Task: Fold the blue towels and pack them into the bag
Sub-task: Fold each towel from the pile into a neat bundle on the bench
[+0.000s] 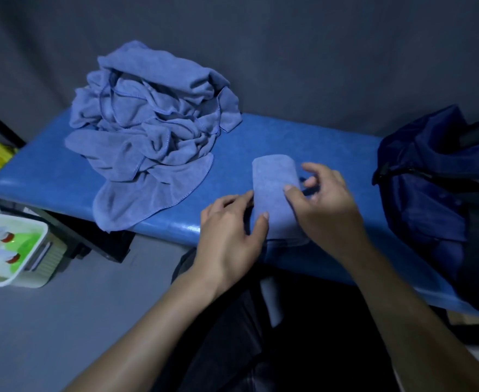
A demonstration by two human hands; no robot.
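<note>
A folded towel (275,193) is seen lying lengthwise on the blue table (49,176), close to the near edge, and it is flanked by both hands. Its left edge is held by the left hand (230,236), thumb laid on top of the cloth and fingers curled at its side. Its right edge is gripped by the right hand (323,205), thumb pressed on the top face while the fingers are curled round the far side. The fold is kept flat on the table. Further back and to the left, the pile (153,120) of unfolded towels is heaped in a loose tangle, one corner draped over the near edge. At the right end, well apart from the pile, the dark bag (425,199) is slumped. Down on the left, a white tub (9,250) with green contents is glimpsed.
</note>
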